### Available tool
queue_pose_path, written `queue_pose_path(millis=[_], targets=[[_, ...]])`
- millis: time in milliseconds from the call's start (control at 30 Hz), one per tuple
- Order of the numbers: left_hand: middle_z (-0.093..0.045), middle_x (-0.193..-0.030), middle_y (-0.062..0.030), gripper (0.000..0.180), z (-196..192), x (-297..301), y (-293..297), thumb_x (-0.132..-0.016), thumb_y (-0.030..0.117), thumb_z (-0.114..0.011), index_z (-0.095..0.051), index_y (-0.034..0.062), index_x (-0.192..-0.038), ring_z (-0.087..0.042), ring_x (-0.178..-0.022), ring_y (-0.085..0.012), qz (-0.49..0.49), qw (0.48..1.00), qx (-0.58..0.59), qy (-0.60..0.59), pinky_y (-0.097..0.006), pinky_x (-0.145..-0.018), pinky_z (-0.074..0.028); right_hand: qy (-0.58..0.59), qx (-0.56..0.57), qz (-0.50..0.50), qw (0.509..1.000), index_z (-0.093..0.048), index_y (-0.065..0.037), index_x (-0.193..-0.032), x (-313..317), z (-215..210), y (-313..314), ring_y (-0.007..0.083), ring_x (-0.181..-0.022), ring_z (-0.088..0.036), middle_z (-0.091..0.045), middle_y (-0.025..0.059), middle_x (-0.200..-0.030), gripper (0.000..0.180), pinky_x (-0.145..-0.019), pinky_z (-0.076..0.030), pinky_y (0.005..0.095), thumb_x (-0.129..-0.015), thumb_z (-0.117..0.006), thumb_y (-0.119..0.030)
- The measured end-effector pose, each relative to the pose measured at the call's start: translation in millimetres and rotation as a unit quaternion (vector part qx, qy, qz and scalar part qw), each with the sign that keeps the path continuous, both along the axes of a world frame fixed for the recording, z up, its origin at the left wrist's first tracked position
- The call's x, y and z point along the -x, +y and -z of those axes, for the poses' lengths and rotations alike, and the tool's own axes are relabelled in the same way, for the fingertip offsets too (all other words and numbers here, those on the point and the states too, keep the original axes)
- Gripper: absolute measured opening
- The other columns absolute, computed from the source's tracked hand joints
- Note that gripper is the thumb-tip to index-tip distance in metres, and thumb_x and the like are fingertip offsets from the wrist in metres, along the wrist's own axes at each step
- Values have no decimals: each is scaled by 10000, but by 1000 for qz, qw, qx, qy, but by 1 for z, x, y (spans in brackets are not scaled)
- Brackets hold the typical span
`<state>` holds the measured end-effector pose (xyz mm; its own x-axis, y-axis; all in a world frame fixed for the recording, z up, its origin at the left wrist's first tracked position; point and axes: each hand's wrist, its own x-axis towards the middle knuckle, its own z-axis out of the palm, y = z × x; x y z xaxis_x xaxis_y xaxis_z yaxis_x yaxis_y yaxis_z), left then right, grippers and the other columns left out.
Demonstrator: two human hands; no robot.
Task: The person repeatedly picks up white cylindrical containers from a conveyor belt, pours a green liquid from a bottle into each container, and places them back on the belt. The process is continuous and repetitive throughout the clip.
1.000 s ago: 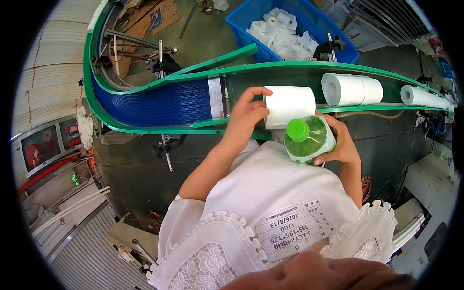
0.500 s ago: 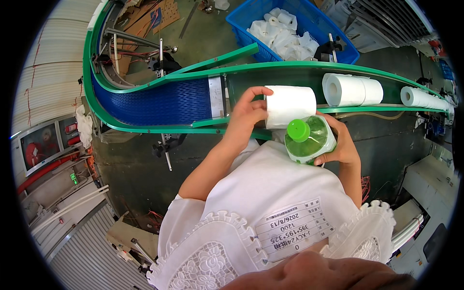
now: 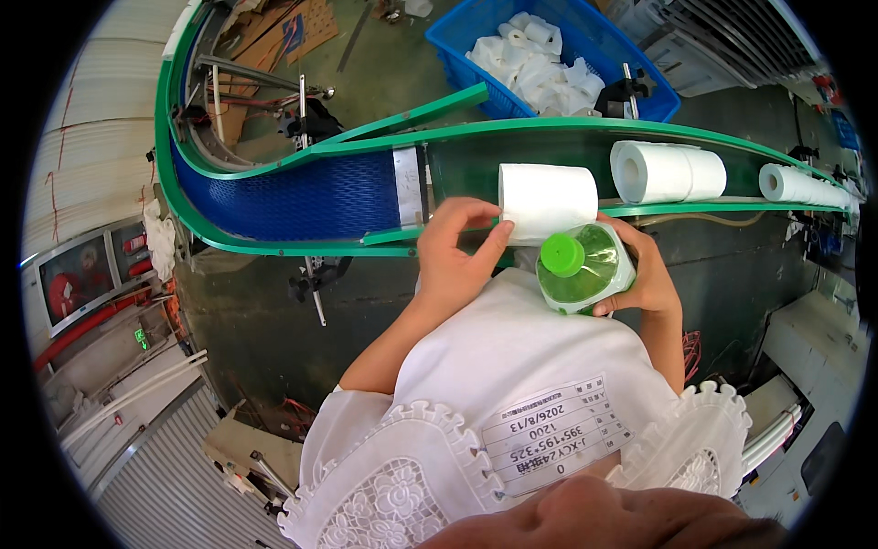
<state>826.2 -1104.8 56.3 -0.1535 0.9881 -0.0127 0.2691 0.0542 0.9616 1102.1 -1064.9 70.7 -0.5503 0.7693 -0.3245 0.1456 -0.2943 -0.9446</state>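
My right hand (image 3: 647, 274) is wrapped round a clear bottle with a green cap (image 3: 562, 254) and green contents, held tilted in front of my chest. Just beyond it, a white toilet paper roll (image 3: 547, 197) lies on its side at the near rail of the conveyor. At the roll's lower left edge my left hand (image 3: 457, 252) has thumb and forefinger drawn together in a pinch. Whether a loose end of paper is between them is too small to tell. To the right, a pair of white rolls (image 3: 672, 171) lies end to end on the conveyor.
The conveyor's green rail (image 3: 302, 245) curves away left beside a blue mesh belt (image 3: 293, 197). More white rolls (image 3: 800, 186) lie in line at the far right. Behind the conveyor stands a blue crate (image 3: 631, 55) of loose rolls and paper. Metal posts and clamps (image 3: 631, 90) stick up there.
My left hand has slid down from the roll's upper left end to its lower left edge, the fingers curling toward the thumb. The right hand and bottle have barely moved.
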Motion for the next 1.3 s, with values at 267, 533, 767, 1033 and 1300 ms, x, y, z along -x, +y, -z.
queue_pose_path(millis=[267,533,767,1033,1300], targets=[[-627,-925,-43,99,-8,-5,6,-901,55,-705,-655,-17,-945,-637,-781,-100,-19,995,75,-68,-244,-693,-534,-8,-7,-6,1000,-552,20,-1342,-1,2,0,238,-1237,-545,-574,134,-1358,1055,-1095,-368,368,-405,-979,-206],[-659,-935,-34,170,11,14,6,-983,186,-634,-655,18,-991,-639,-835,-109,-65,910,204,-356,-291,-790,-543,-7,-10,0,1000,-558,16,-1334,0,2,-1,238,-1233,-546,-580,130,-1348,1045,-1094,-367,366,-405,-976,-216],[-678,-917,-70,107,-8,2,4,-911,64,-672,-683,-8,-989,-681,-823,-152,-11,982,111,-153,-280,-747,-567,-16,-7,1,1000,-564,17,-1328,-1,0,-2,243,-1238,-544,-578,133,-1350,1052,-1100,-360,365,-390,-977,-220],[-688,-872,-91,71,-30,-3,9,-825,3,-699,-696,-6,-896,-701,-749,-148,7,997,10,78,-256,-677,-569,-17,0,6,1000,-562,20,-1330,0,1,-4,246,-1243,-542,-567,140,-1366,1058,-1102,-358,368,-385,-973,-216],[-677,-782,-59,39,-26,-4,11,-823,0,-693,-672,9,-854,-684,-723,-120,-25,996,39,72,-238,-666,-549,-10,-1,5,1000,-571,4,-1325,2,-3,-4,252,-1240,-544,-553,140,-1385,1043,-1100,-365,377,-386,-971,-211]])
